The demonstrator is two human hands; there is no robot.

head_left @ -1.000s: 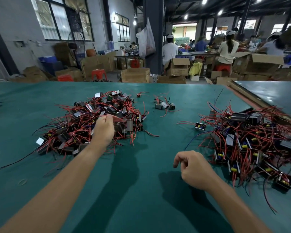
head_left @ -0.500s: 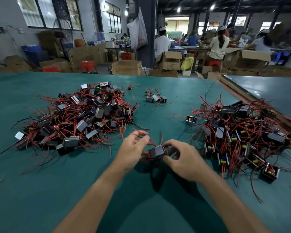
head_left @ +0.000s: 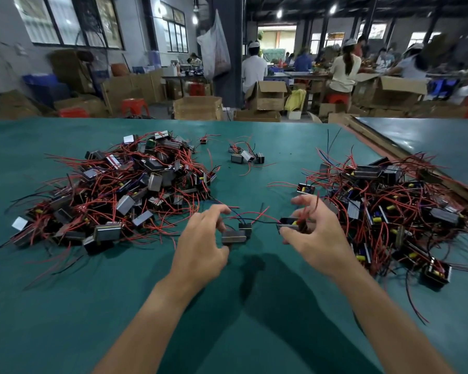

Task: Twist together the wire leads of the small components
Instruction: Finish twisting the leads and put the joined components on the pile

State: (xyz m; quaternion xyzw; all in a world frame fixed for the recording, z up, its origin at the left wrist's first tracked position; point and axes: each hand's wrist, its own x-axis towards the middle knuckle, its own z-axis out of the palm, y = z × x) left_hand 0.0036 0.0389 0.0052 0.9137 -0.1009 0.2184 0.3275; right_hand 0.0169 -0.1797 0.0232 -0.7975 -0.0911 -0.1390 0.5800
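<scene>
My left hand (head_left: 204,238) holds a small grey boxy component (head_left: 234,236) between thumb and fingers just above the green table (head_left: 65,306). My right hand (head_left: 312,233) grips a second component (head_left: 288,224) with red leads sticking up between its fingers. Thin dark and red wire leads (head_left: 257,218) stretch between the two components. A big pile of components with red leads (head_left: 114,193) lies to the left, and another pile (head_left: 384,209) lies to the right.
A few loose components (head_left: 245,157) sit at the table's far middle, and one (head_left: 305,189) sits beside the right pile. A second table (head_left: 430,141) adjoins at the right. Cardboard boxes, red stools and seated workers fill the background.
My left hand left the left pile with a component and met my right hand at the centre. The hands have now pulled apart, each holding one component, with leads stretched between them.
</scene>
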